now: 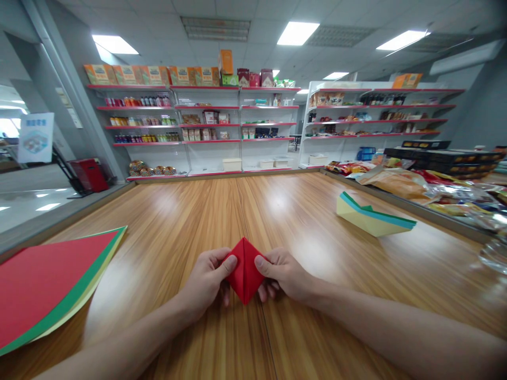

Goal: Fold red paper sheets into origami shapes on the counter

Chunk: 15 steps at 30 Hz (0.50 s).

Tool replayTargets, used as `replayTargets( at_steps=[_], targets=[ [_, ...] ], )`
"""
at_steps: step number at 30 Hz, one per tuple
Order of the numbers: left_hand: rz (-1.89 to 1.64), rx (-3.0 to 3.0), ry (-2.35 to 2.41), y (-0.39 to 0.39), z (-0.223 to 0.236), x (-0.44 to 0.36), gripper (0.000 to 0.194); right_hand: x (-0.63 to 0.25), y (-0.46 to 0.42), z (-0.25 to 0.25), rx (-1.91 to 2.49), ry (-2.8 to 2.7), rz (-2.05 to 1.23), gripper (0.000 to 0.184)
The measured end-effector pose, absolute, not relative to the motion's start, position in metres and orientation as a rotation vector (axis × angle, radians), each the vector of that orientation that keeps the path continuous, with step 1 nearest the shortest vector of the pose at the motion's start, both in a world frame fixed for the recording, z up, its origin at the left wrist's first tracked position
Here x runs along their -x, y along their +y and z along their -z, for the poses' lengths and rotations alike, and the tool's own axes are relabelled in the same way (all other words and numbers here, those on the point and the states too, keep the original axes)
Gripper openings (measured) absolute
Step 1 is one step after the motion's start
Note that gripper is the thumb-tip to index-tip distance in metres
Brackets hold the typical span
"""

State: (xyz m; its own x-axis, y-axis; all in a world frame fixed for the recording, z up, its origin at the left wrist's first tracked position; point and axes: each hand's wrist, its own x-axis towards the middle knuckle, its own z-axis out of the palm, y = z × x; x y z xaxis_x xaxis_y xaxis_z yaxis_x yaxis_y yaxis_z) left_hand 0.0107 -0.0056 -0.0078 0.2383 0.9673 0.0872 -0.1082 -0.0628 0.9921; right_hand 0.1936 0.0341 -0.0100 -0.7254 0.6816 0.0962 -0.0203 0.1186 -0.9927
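A piece of red folded paper (244, 274), diamond-shaped with a crease or slit running down its middle, is held just over the wooden table (158, 221). My left hand (209, 279) pinches its left corner, thumb on the front face and fingers behind. The right corner is gripped the same way by my right hand (283, 272). Both hands' fingers are partly hidden behind the paper. To the right rests a folded paper boat (368, 219) in pale yellow, blue and green. At the left lie stacked sheets of coloured paper (51, 285), red on top, green and yellow beneath.
Packaged snacks (404, 184) and black boxes (443, 158) are piled beyond the table's right edge. A clear glass-like object (495, 256) sits at the far right. Behind the table stand stocked shelves (206, 126); a red box-like case (90, 175) is at the left.
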Motion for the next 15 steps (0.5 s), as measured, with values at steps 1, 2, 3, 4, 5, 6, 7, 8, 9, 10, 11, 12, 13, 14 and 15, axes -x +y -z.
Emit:
replayTargets(
  at_steps=[1,2,3,4,5,6,7,8,9,10,11,12,13,14,15],
  targets=[
    [-1.122,-1.298,0.928,-0.0055,0.0081,-0.0103,0.038,-0.194,0.0334,0.0096,0.618,-1.875,-1.659,0.06],
    [-1.125,-1.295,0.937,-0.0055,0.0081,-0.0101,0.038,-0.1942,0.0327,0.009,0.608,-1.893,-1.653,0.06],
    [-1.136,-1.287,0.947,-0.0056,0.0078,-0.0102,0.038,-0.194,0.0321,0.0084,0.612,-1.895,-1.644,0.059],
    [-1.149,-1.274,0.952,-0.0057,0.0073,-0.0105,0.038,-0.1935,0.0317,0.0078,0.63,-1.879,-1.633,0.058],
    [-1.156,-1.26,0.946,-0.0059,0.0067,-0.011,0.037,-0.1927,0.0316,0.0073,0.656,-1.844,-1.619,0.057],
    [-1.151,-1.247,0.93,-0.006,0.006,-0.0116,0.036,-0.1918,0.0318,0.0069,0.685,-1.788,-1.603,0.057],
    [-1.133,-1.239,0.908,-0.0061,0.0055,-0.0123,0.036,-0.1908,0.0322,0.0067,0.712,-1.721,-1.589,0.056],
    [-1.1,-1.242,0.89,-0.0062,0.0052,-0.013,0.036,-0.1901,0.0328,0.0065,0.732,-1.657,-1.579,0.056],
    [-1.053,-1.259,0.882,-0.0064,0.0051,-0.0136,0.037,-0.1896,0.0334,0.0064,0.748,-1.608,-1.571,0.055],
    [-1.001,-1.29,0.886,-0.0065,0.0053,-0.0142,0.039,-0.1894,0.0341,0.0063,0.759,-1.578,-1.569,0.054],
    [-0.956,-1.329,0.897,-0.0068,0.0056,-0.0146,0.043,-0.1896,0.0346,0.0061,0.768,-1.565,-1.579,0.053],
    [-0.919,-1.374,0.912,-0.0071,0.006,-0.0148,0.047,-0.1901,0.035,0.0058,0.775,-1.569,-1.598,0.052],
    [-0.893,-1.417,0.923,-0.0074,0.0065,-0.0149,0.05,-0.1907,0.0351,0.0055,0.774,-1.591,-1.619,0.05],
    [-0.885,-1.447,0.928,-0.0078,0.0068,-0.0149,0.053,-0.1914,0.035,0.005,0.762,-1.626,-1.639,0.048],
    [-0.895,-1.46,0.926,-0.0083,0.007,-0.0147,0.053,-0.1919,0.0347,0.0045,0.741,-1.667,-1.659,0.046]
  ],
)
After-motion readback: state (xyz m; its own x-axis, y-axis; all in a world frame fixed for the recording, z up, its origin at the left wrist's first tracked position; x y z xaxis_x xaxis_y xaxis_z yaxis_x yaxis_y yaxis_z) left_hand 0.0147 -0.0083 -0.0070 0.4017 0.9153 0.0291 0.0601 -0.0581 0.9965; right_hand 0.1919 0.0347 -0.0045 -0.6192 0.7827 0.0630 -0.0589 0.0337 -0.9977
